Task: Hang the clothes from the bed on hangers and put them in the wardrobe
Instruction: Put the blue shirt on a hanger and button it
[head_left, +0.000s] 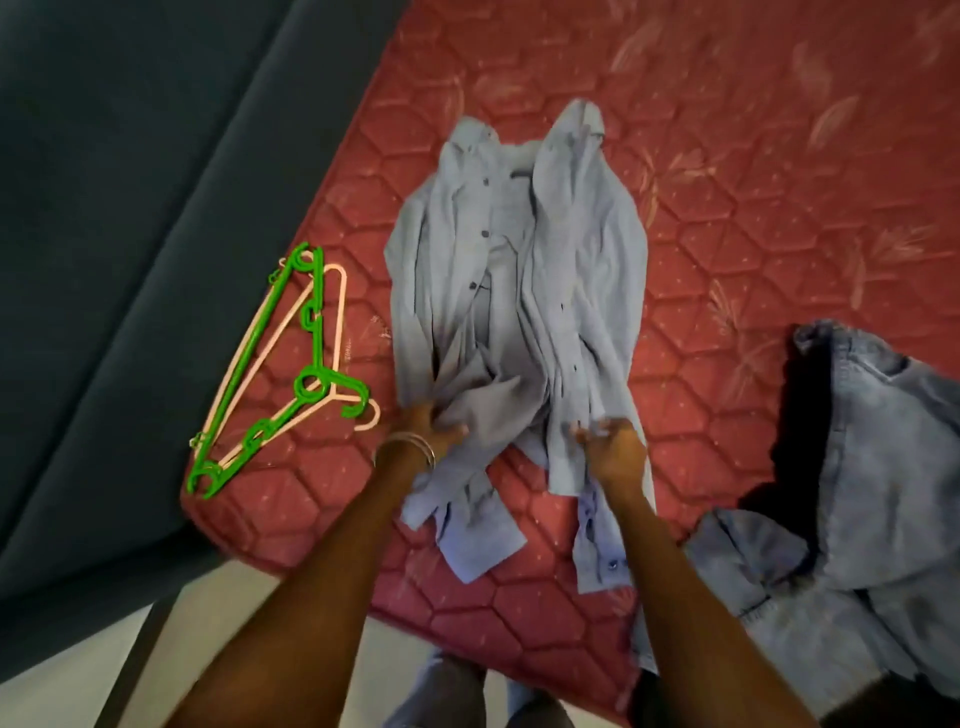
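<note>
Button-up shirt (514, 291) lies lengthwise 12-to-6 on bed (727, 182); left hand (434, 431) and right hand (610, 447) each grasp its near end. Green hanger (311, 384) at 9 o'clock, nearer left.

This is a bedroom in a home. A bare red quilted mattress (727, 182) with a hexagon stitch and a pale leaf print fills the view from 12 to 4 o'clock. Crumpled clothes lie on it: a light blue button-up shirt (519, 291) at the centre, a blue denim garment (883, 467) at 4 o'clock. Green and pink plastic hangers (280, 364) sit at 9 o'clock.
</note>
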